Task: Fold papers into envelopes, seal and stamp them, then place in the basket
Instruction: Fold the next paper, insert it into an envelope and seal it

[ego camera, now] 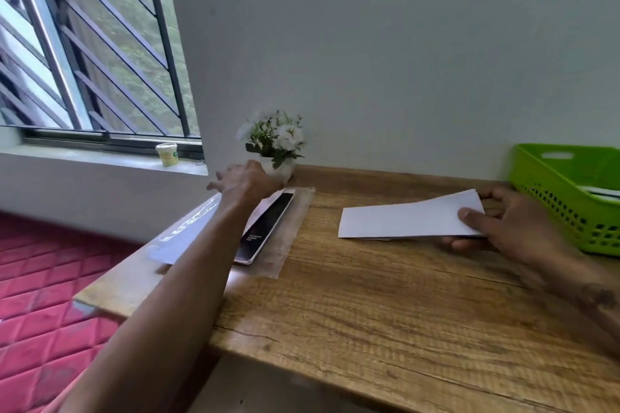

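A folded white paper hangs just above the wooden desk, pinched at its right end by my right hand. My left hand reaches far left with fingers spread, over a stack of envelopes in a clear sleeve and a black-covered pad; whether it touches them I cannot tell. The green plastic basket stands at the desk's right edge, with something white inside it.
A small white pot of white flowers stands at the wall behind my left hand. A cup sits on the window sill. The desk's left edge drops to a red quilted floor.
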{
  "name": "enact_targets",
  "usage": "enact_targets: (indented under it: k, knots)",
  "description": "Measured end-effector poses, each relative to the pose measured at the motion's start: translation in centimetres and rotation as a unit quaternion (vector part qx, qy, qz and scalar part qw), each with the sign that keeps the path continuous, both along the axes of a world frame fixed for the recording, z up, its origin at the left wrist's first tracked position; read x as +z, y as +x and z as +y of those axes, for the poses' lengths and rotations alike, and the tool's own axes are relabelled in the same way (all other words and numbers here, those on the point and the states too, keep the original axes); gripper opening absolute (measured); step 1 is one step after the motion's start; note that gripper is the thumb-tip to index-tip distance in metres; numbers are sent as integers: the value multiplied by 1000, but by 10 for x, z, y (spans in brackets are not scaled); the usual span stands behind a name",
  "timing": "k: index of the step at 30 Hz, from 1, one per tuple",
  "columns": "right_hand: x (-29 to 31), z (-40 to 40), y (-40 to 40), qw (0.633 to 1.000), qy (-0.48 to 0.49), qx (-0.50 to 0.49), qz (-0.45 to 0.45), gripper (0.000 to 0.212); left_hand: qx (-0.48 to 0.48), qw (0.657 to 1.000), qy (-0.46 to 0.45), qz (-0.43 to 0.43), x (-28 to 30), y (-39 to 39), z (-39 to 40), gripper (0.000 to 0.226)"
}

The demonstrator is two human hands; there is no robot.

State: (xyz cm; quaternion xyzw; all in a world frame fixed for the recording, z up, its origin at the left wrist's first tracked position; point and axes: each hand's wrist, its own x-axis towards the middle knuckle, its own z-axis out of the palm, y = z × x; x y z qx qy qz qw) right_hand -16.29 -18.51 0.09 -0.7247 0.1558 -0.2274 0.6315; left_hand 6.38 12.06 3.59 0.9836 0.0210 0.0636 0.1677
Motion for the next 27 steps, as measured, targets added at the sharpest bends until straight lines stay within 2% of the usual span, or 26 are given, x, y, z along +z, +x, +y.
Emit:
enact_targets:
  k: [2, 4, 7, 13, 18, 20, 23, 25, 27]
  knots:
    - [-5, 2, 1, 1000, 12, 4, 2, 31, 23, 997, 30, 67, -3, 0, 4, 93]
    - [-7, 1, 2, 1000, 18, 15, 11, 37, 36, 994, 38, 95, -5, 2, 7, 103]
    - [-8, -1, 1, 998, 7, 45, 38, 46, 41, 994, 45, 89, -9, 9, 10, 106]
    - [-9, -3, 2, 995, -53, 61, 51, 43, 38, 996, 10, 76, -10, 17, 15, 100]
    - [-10, -5, 4, 996, -32, 69, 44, 45, 35, 998, -20, 51, -7, 13, 20, 88]
    - [-10, -4, 4, 996, -21, 71, 42, 52, 38, 998, -20, 35, -7, 9, 19, 82]
    - [-12, -6, 5, 998, 6, 59, 24, 67, 35, 999, -29, -23, -4, 2, 18, 56]
    - [-13, -9, 6, 998, 16, 53, 17, 61, 30, 996, -40, -78, -1, -7, 20, 37]
    - [-13, -12, 6, 999, 31, 39, 5, 50, 10, 991, -45, -129, 3, -21, 24, 37]
